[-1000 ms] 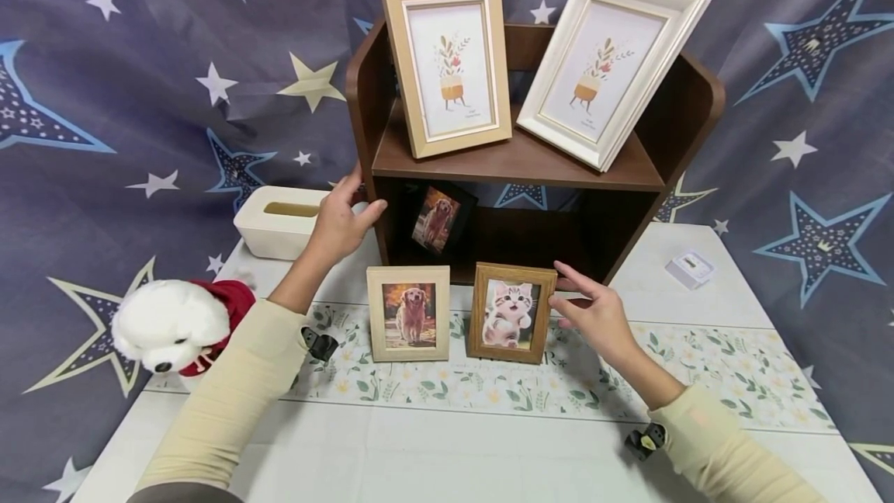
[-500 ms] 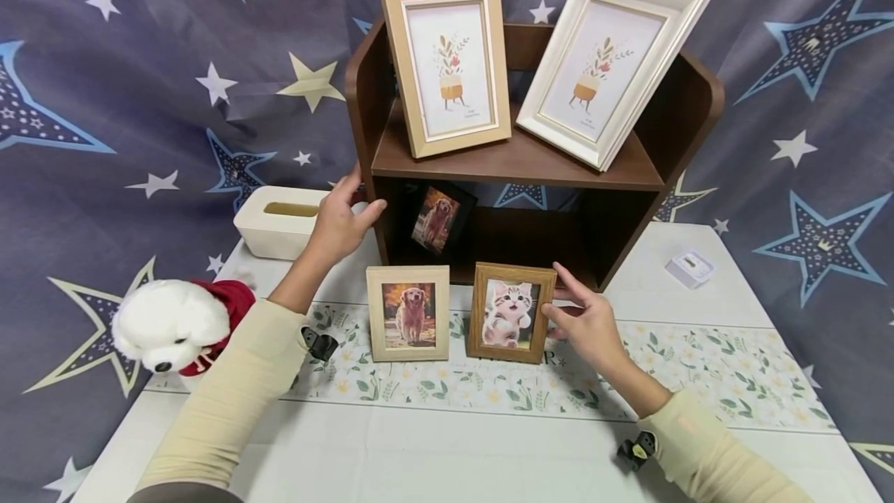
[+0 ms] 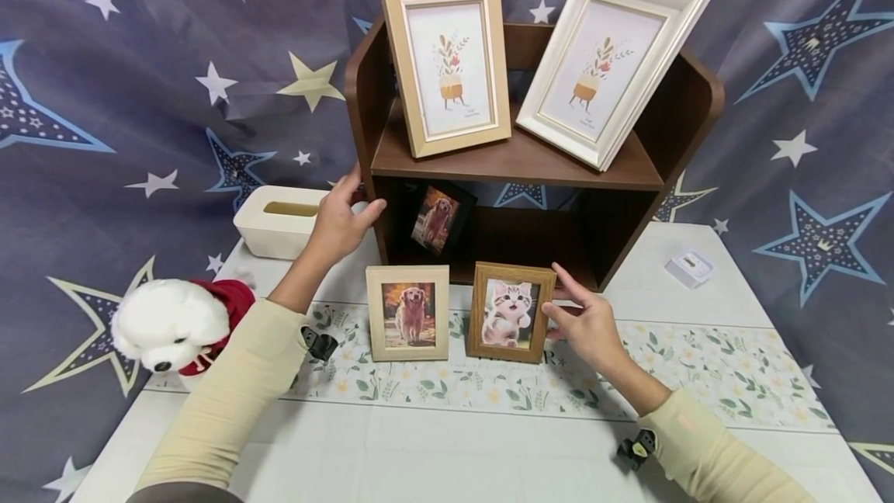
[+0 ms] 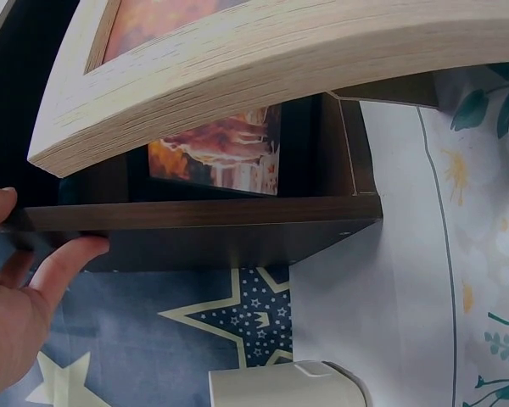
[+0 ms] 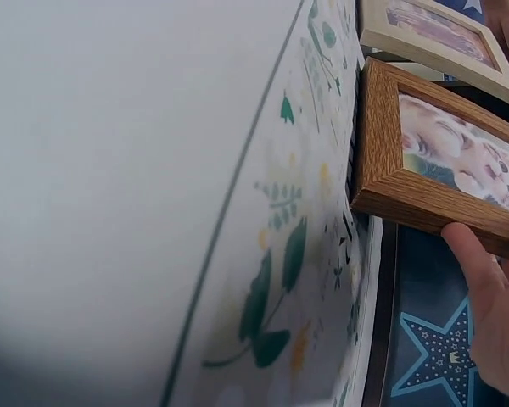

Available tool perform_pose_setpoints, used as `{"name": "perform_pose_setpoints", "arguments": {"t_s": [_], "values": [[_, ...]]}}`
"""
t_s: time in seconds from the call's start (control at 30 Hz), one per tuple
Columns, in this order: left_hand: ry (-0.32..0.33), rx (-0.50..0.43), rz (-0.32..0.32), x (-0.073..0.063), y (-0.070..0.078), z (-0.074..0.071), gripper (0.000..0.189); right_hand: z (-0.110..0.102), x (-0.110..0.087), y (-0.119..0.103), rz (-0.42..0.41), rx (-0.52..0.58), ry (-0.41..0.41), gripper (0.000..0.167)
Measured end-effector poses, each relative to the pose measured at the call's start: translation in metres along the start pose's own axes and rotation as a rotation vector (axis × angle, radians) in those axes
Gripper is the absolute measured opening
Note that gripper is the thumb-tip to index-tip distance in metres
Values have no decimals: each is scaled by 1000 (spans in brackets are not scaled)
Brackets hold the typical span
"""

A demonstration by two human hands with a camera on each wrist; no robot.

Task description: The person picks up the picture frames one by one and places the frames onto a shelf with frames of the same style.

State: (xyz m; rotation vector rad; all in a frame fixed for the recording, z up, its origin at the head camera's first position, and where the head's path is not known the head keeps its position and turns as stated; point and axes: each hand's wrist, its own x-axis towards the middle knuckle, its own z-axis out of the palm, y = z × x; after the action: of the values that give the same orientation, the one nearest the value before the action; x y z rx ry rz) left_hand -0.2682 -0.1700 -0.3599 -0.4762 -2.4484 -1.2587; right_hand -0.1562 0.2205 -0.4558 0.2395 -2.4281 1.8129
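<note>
My left hand (image 3: pixel 344 217) holds the left side panel of a brown wooden shelf (image 3: pixel 517 160); in the left wrist view the thumb and fingers (image 4: pixel 68 263) lie on either side of the panel's edge. At the right edge of an oak-brown picture frame (image 3: pixel 478 315) with a kitten picture, my right hand (image 3: pixel 590 328) pinches it, thumb in front and some fingers behind. That frame stands upright on the table, also seen in the right wrist view. To its left, apart from it, stands a pale wood picture frame (image 3: pixel 375 315) with a dog picture.
On the upper shelf lean a tan frame (image 3: pixel 405 72) and a tilted white frame (image 3: pixel 559 60). A black frame (image 3: pixel 461 223) leans in the lower compartment. A tissue box (image 3: pixel 272 235) and plush dog (image 3: pixel 171 320) stand left; a small box (image 3: pixel 690 267) lies right.
My right hand has moved slightly left and closed in on the brown frame's right edge, its thumb now over the front. The left hand and the frames have stayed put.
</note>
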Motion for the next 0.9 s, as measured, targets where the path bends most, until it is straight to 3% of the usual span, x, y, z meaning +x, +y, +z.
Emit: {"name": "perform_pose_setpoints", "arguments": {"t_s": [0.37, 0.9], "values": [[-2, -4, 11, 1, -1, 0, 76, -2, 5, -8, 58, 8, 14, 70], [3, 5, -1, 0, -1, 0, 74, -7, 21, -27, 15, 65, 89, 69]]}}
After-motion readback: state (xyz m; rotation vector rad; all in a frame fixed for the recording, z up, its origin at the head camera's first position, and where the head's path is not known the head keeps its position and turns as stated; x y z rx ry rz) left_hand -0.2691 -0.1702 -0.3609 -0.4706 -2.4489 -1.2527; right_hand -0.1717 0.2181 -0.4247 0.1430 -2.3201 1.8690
